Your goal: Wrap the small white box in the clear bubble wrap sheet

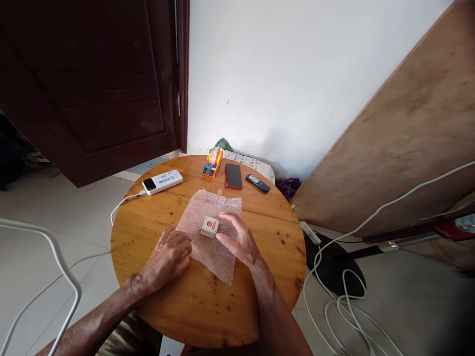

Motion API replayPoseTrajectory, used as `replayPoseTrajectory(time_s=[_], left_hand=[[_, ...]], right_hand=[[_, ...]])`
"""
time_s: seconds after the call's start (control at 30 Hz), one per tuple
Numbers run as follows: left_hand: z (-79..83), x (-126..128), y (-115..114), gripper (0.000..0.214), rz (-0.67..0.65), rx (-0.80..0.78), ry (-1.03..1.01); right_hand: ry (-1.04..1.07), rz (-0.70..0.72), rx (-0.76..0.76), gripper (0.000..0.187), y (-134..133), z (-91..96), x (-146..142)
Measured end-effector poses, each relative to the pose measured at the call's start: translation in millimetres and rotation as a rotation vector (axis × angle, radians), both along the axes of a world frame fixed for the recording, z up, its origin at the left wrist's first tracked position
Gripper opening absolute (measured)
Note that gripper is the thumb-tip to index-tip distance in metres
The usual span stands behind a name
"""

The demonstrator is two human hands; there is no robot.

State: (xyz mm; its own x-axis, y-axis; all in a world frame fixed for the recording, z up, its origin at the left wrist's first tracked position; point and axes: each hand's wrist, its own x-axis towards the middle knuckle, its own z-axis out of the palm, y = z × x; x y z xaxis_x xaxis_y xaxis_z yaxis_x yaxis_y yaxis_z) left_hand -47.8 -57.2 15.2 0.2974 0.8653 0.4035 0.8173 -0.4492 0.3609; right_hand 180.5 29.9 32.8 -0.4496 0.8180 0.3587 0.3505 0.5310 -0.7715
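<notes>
Through the head camera I have a dark red door (122, 99) at far left, then the round wooden table (274, 257). Across its middle lies a sheet of bubble wrap (211, 252), flat and slightly askew, its long axis running from the near side toward the far side.

Left hand (172, 252): palm down over the wrap's left edge, fingers bent and close together; I cannot tell if they grip the film. Right hand (241, 242): empty, thumb and fingers held wide in a C, thumb tip beside the box's right side; contact unclear to me.

Beyond the wrap, I note a white power bank (163, 183) with a cable, an orange and blue tape dispenser (213, 163), a red-edged smartphone (233, 176) and a dark blue handset (258, 183).

Smallest: the little cardboard box (210, 226), on the wrap, between the hands. Printed face up, red panel toward the right hand, one narrow side facing the near edge, turned a little left. Outline nearly square from here; I cannot tell its long axis.
</notes>
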Motion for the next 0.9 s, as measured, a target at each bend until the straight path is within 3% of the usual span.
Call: replayPoseTrajectory(time_s=[0.1, 0.2, 0.27, 0.37, 0.5, 0.7, 0.8, 0.9], left_hand=[[15.1, 3, 15, 0.016, 0.067, -0.014, -0.063], [27.3, 9, 36, 0.015, 0.122, -0.024, -0.082], [30.7, 14, 49, 0.015, 0.146, -0.042, -0.096], [28.4, 19, 63, 0.017, 0.168, -0.048, -0.119], [20.2, 15, 71, 0.014, 0.208, -0.096, -0.168], [19.9, 12, 77, 0.057, 0.12, -0.218, -0.29], [22.8, 18, 83, 0.052, 0.14, -0.356, -0.355], [22.2, 24, 89, 0.032, 0.149, -0.475, -0.436]], right_hand=[[0.069, 0.058, -0.043, 0.037, -5, 11.8, 6], [0.073, 0.117, -0.095, 0.047, -7, 17.1, 11], [0.051, 0.076, -0.132, 0.052, -7, 14.6, 11], [0.04, -0.087, -0.187, 0.051, -4, 4.5, 6], [0.051, -0.208, -0.222, 0.029, 0, -6.9, -2], [0.092, -0.255, -0.251, 0.021, 2, -12.9, -7], [0.103, -0.256, -0.288, 0.017, 4, -15.3, -7], [0.125, -0.237, -0.33, 0.013, 4, -14.9, -6]])
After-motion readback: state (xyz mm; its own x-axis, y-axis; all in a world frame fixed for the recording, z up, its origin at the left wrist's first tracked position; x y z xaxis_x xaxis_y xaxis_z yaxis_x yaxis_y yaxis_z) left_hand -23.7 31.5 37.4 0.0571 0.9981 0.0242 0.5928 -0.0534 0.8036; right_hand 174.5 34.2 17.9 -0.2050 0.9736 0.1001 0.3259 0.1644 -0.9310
